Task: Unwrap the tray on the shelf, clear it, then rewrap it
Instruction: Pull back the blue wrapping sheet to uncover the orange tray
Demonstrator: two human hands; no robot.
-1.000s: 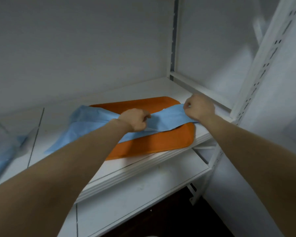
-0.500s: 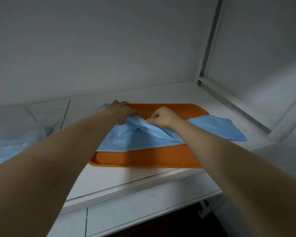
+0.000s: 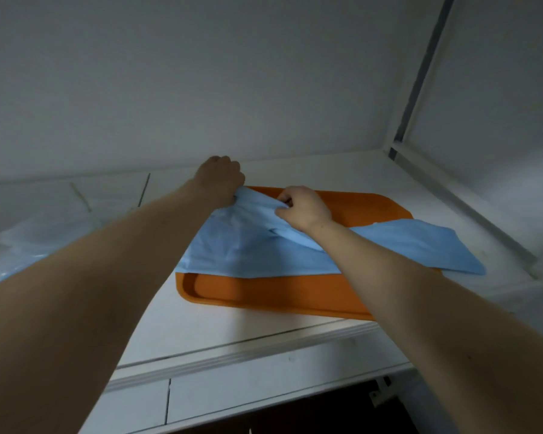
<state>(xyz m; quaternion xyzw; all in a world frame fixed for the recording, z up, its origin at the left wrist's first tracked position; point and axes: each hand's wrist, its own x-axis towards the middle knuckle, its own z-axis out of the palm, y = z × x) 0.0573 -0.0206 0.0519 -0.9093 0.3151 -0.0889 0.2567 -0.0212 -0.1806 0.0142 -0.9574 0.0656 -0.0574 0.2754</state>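
Note:
An orange tray (image 3: 264, 296) lies flat on the white shelf (image 3: 220, 327). A light blue wrap sheet (image 3: 251, 249) is draped across its middle, with one end spilling off the tray's right side. My left hand (image 3: 221, 180) grips the sheet's far left corner at the tray's back edge. Over the tray's centre, my right hand (image 3: 301, 208) pinches a fold of the same sheet. The tray's near strip is bare orange; the rest of its inside is hidden under the sheet.
A clear plastic bag holding blue material (image 3: 29, 242) lies at the left of the shelf. The back wall stands close behind the tray. A white upright post (image 3: 420, 73) and side rail (image 3: 470, 205) bound the right. A lower shelf (image 3: 264, 389) juts out below.
My left hand has pulled the sheet's corner farther back toward the tray's rear left. The right hand came from the tray's right end to its centre and keeps its fold.

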